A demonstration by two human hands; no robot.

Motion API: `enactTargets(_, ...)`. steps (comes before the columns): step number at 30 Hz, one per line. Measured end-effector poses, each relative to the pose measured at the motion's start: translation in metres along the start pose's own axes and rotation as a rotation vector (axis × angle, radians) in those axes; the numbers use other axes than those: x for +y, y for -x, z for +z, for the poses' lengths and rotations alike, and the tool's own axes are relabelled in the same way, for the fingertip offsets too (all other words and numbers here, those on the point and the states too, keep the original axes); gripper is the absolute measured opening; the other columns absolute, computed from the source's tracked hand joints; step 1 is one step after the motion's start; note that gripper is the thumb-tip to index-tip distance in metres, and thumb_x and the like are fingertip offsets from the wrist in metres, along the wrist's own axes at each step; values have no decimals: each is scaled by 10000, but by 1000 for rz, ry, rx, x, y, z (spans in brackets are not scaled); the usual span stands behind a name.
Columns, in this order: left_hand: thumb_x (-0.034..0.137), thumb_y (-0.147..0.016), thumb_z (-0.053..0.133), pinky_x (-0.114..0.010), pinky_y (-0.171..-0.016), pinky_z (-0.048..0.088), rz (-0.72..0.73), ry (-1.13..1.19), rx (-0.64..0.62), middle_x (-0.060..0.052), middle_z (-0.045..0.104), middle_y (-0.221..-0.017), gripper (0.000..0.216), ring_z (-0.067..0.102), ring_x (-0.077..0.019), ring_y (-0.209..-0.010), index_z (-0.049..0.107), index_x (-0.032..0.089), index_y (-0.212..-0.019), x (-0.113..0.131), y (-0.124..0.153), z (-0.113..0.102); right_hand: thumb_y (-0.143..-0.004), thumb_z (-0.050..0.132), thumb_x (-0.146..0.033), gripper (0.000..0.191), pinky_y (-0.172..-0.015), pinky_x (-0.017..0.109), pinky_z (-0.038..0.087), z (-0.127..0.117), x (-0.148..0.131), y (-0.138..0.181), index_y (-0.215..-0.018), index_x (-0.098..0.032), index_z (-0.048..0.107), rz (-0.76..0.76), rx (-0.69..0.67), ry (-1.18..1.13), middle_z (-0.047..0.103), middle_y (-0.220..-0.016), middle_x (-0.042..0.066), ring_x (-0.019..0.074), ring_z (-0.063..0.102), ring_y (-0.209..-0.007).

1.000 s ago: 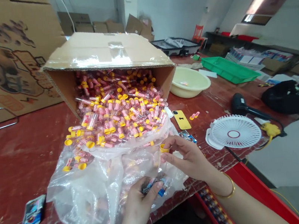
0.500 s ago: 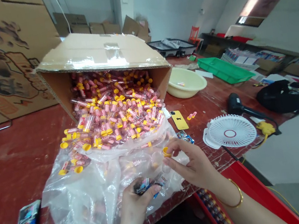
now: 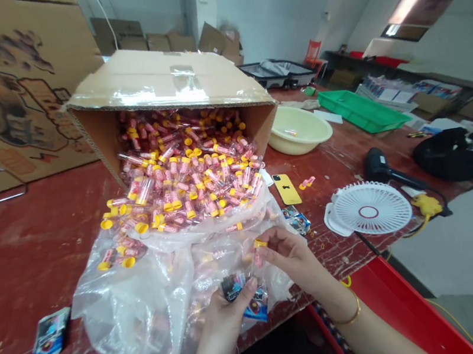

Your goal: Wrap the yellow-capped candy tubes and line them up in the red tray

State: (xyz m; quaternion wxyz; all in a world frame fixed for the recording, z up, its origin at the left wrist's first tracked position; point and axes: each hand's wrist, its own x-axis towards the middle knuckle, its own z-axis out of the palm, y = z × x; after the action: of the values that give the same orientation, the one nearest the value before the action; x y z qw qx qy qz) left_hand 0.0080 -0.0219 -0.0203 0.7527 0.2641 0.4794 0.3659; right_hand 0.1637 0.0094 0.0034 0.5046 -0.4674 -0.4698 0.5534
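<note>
My left hand (image 3: 228,325) is closed on a small blue-and-black packet (image 3: 257,306), thumb on top, over the front of the plastic bag. Just above it, my right hand (image 3: 291,257) pinches a small clear tube (image 3: 257,257) by its yellow top between thumb and fingers. Something pink shows inside the tube, and its lower end is close to the packet. Behind both hands, a cardboard box (image 3: 168,83) lies on its side. A heap of yellow-capped tubes (image 3: 193,184) with pink contents spills out onto the clear plastic bag (image 3: 142,317).
Another blue packet (image 3: 49,335) lies on the red table (image 3: 40,244) at left. To the right are several packets (image 3: 297,220), a yellow phone (image 3: 287,189), a white fan (image 3: 369,208), a hair dryer (image 3: 378,166), a cream basin (image 3: 299,131) and a green tray (image 3: 363,110).
The packet in my left hand has turned, so more of its printed face shows. My right hand has tilted the tube and brought it lower. The whole view has shifted slightly.
</note>
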Motion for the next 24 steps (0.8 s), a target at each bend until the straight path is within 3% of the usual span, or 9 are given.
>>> enactTargets(4,390,-642,769,-302,-560,509,-72,93,-24,-64,718,-663,327,649,-208,-615,704,136,-838,8,3,5,-714,720,-415,289,-669,272,487,-1,4,3,-788,-195,548,39,38,-53,608,-712,-5,125,575,-659)
enactTargets(8,342,-700,738,-310,-591,548,-133,188,-68,-105,743,-785,313,684,-237,-750,699,131,-928,18,3,8,-757,668,-437,301,-697,294,498,4,6,14,-891,-197,546,67,-122,-14,625,-866,38,150,589,-756)
enactTargets(11,343,-718,727,-303,-648,555,-118,247,-70,-119,745,-827,302,687,-232,-791,701,114,-912,23,-1,11,-545,840,-291,686,-708,293,517,15,9,28,-1091,-244,428,38,-208,70,573,-1026,50,186,588,-884)
enactTargets(13,380,-713,724,-300,-643,553,-120,249,-52,-118,748,-822,335,689,-232,-782,700,115,-916,24,-2,13,-493,838,-143,829,-681,280,529,22,12,35,-1137,-273,334,19,-172,128,541,-1047,46,182,596,-876)
enactTargets(17,411,-689,731,-282,-641,538,-60,117,-62,-93,755,-797,356,690,-236,-783,712,137,-915,27,3,12,-598,716,-83,637,-622,259,526,28,16,36,-1057,-266,313,-79,-38,227,507,-981,37,160,588,-804)
enactTargets(24,375,-626,776,-318,-668,541,18,22,-68,-82,748,-723,305,686,-241,-722,733,138,-812,24,10,9,-577,692,-28,668,-703,280,520,25,20,35,-1021,-281,263,-156,-106,175,509,-990,29,174,588,-870)
